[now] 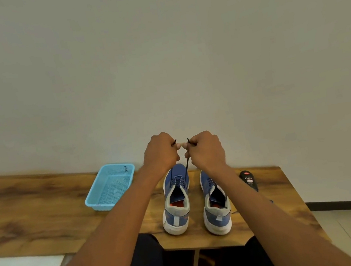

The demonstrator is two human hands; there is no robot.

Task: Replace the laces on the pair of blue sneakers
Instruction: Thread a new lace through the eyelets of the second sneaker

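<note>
Blue sneakers, one pair, stand side by side at centre-bottom of the frame on a wooden table (34, 213), heels toward the camera, not touching.

Left sneaker (176, 201): dark lace (187, 165) runs through the eyelets near the toe. Both ends rise from the shoe to the hands, held up above the toe at mid-frame. Upper eyelets by the collar look unthreaded, though detail is small.

Right sneaker (215, 202): dark lacing visible over the tongue; whether it is old or new, finished or not, cannot be told.

Left hand (161, 155): fist closed, pinching one lace tip that pokes out above the knuckles. Right hand (207, 151): likewise closed on the other tip. The two hands are nearly touching at the fingertips.

Judgement: ends appear to be getting evened up, so lacing of the left shoe is under way, not complete. Remaining: upper rows, tying off, then checking the right shoe.

Other items: light blue basket (93, 202) at left-centre, apparently empty bar a small dark thing on its far rim. Black tin (248, 180) at right, partly behind the right forearm.
</note>
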